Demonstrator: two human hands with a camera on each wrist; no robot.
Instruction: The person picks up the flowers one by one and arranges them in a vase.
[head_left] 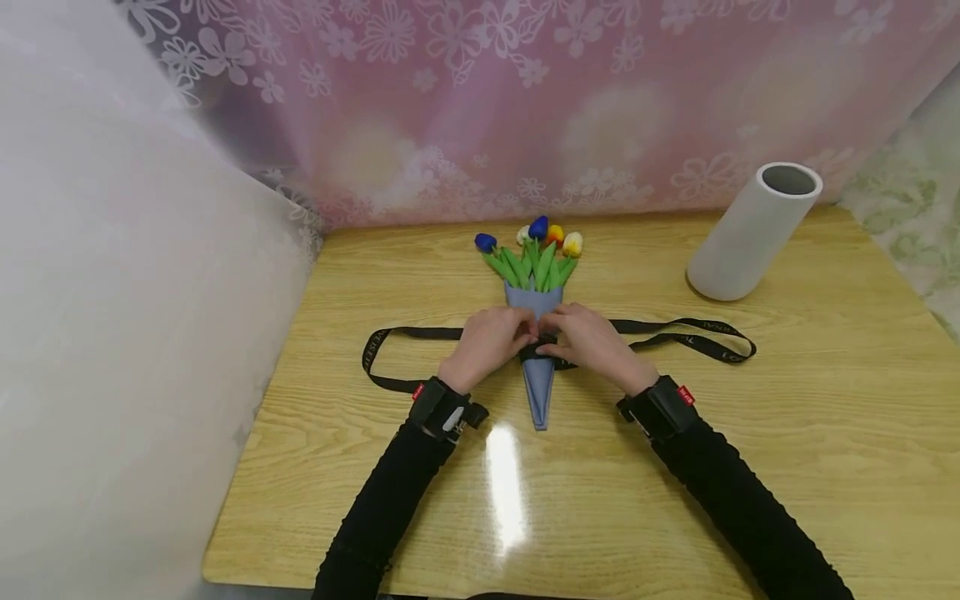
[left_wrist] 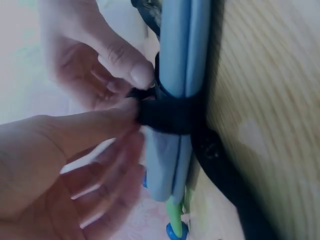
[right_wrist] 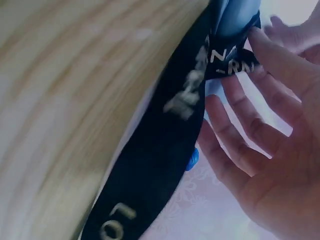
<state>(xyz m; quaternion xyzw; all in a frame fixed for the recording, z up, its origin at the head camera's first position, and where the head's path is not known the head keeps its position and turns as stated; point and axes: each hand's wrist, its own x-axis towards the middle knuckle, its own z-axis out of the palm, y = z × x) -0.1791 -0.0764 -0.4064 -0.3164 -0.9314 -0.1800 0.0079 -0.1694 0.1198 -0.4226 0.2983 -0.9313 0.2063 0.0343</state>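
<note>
A small bouquet of tulips (head_left: 538,232) in blue, white, yellow and orange-red, with green leaves, lies on the table in a blue-grey wrapper (head_left: 538,392). Around the wrapper's middle goes a black ribbon (head_left: 427,332) with pale printed letters, its long loops spread to both sides. My left hand (head_left: 491,340) pinches the ribbon at the front of the wrapper, as the left wrist view shows. Close beside it, my right hand (head_left: 592,340) holds the ribbon between thumb and fingers, the other fingers loosely spread in the right wrist view. The fingertips partly hide the crossing of the ribbon.
A white vase (head_left: 742,242) with a slanted body stands at the back right of the wooden table (head_left: 750,467). Behind the table hangs a pink flowered curtain (head_left: 480,125). A whitish covering (head_left: 135,292) rises along the left side.
</note>
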